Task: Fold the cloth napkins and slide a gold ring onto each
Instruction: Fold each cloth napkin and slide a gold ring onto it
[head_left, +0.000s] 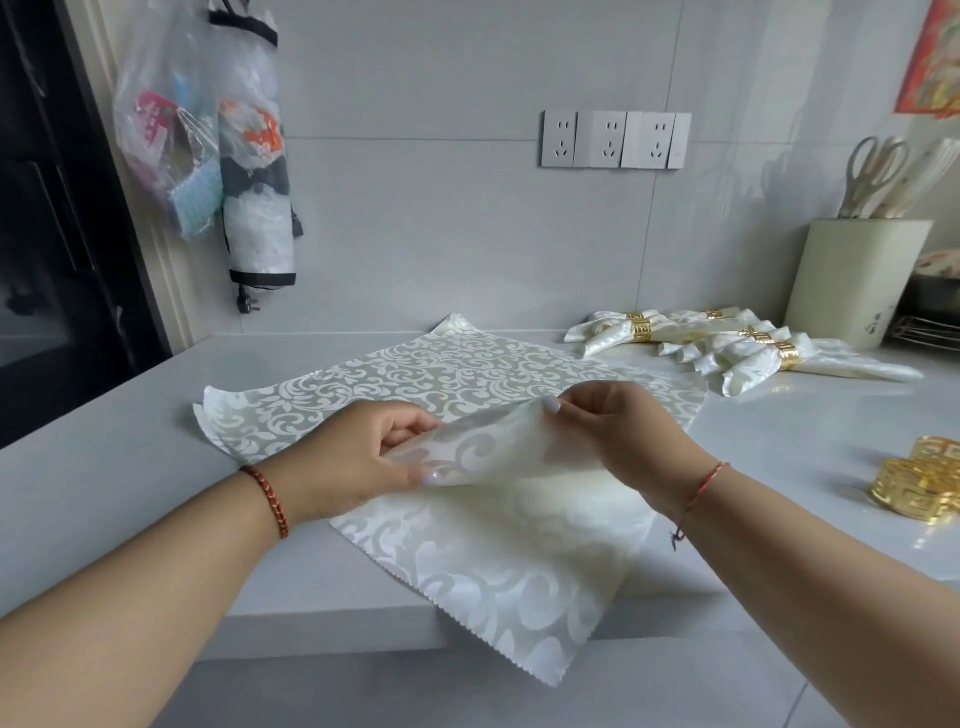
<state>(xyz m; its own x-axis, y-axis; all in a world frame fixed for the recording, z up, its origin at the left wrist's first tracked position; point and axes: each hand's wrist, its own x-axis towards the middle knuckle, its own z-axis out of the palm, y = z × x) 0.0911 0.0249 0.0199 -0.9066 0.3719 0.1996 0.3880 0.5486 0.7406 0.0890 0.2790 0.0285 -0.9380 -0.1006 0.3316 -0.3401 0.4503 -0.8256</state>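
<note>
A cream cloth napkin with a swirl pattern lies spread on the grey counter, its near corner hanging over the front edge. A raised fold of the napkin runs between my hands. My left hand pinches the fold's left end between thumb and fingers. My right hand pinches its right end from above. Loose gold rings lie at the right of the counter. Several folded napkins with gold rings lie at the back right.
A cream utensil holder with scissors stands in the back right corner, beside a wire rack. Wall sockets sit on the tiled wall. Plastic bags hang at the back left next to a dark doorway.
</note>
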